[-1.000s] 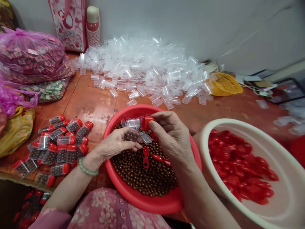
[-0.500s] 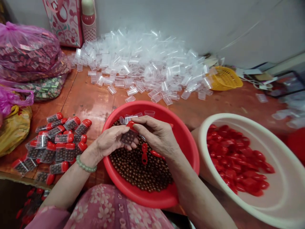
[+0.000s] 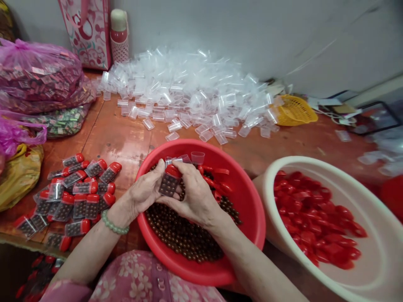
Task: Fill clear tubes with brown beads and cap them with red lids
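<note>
A clear case with a red cap, full of brown beads, is held between both hands over the red basin. My left hand, with a green bead bracelet at its wrist, grips the case's left side. Fingers of my right hand close round its right side and cap. Brown beads cover the bottom of the red basin. Red caps and a few clear empty cases lie at its far side.
Filled cases lie piled at left. Clear empty cases are heaped behind the basin. A white tub of red caps stands at right. Plastic bags, a flask and a yellow basket sit farther back.
My right hand has shifted from the top of the cap down to the case's side. The case is more upright, and the view has tilted slightly.
</note>
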The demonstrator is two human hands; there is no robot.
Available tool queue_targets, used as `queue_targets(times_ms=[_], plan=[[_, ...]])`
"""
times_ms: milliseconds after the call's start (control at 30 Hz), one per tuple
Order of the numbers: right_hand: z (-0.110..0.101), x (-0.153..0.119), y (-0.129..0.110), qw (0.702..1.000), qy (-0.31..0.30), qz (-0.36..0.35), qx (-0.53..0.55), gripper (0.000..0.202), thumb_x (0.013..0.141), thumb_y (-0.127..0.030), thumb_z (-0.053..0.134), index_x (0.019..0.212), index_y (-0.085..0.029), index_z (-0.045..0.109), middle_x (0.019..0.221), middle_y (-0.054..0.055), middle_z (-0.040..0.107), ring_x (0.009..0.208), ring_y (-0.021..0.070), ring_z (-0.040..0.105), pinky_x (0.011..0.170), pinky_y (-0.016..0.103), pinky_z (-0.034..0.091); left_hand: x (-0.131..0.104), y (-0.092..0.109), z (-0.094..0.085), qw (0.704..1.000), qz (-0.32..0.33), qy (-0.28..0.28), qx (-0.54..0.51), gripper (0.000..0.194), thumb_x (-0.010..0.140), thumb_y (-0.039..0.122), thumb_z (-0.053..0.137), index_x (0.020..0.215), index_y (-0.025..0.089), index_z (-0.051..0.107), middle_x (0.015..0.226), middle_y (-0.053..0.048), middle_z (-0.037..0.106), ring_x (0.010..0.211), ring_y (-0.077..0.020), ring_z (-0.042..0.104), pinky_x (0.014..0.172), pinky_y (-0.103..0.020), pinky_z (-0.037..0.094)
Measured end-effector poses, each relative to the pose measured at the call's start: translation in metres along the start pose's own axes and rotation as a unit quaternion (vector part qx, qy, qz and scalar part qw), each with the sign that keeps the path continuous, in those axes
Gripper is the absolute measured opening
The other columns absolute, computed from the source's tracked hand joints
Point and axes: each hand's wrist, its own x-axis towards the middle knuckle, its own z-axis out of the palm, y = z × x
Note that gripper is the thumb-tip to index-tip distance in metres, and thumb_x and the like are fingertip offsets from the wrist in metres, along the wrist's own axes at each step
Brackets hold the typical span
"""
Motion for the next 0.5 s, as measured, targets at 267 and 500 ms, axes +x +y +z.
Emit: queue_targets(times_ms=[267, 500], plan=[[-0.005, 0.005, 0.001, 0.998, -0.012, -0.006, 0.059, 0.074, 0.074, -0.042, 0.076, 0.134, -0.019, 0.04, 0.12, 0.017, 0.059, 0.11, 0.0312, 0.059, 0.093, 0.049, 0.05, 0.0, -0.004, -0.003, 1.0, 0.003, 0.001, 0.01, 0.059, 0.087, 0.069, 0.042, 0.087, 0.016, 0.068, 0.067, -0.006, 0.066, 0.066, -0.0171, 0.065, 0.061, -0.027, 0.051], [-0.003, 0.006, -0.009, 0.957, 0.013, 0.131, 0.257, 0.024, 0.09, -0.036, 0.059, 0.111, -0.026, 0.065, 0.11, 0.009, 0.064, 0.101, 0.0236, 0.064, 0.092, 0.046, 0.053, 0.0, -0.009, 0.0, 0.991, 0.026, 0.115, 0.068, 0.063, 0.084, 0.073, 0.042, 0.064, 0.016, 0.058, 0.049, 0.0, 0.053, 0.042, -0.0069, 0.046, 0.042, -0.02, 0.035]])
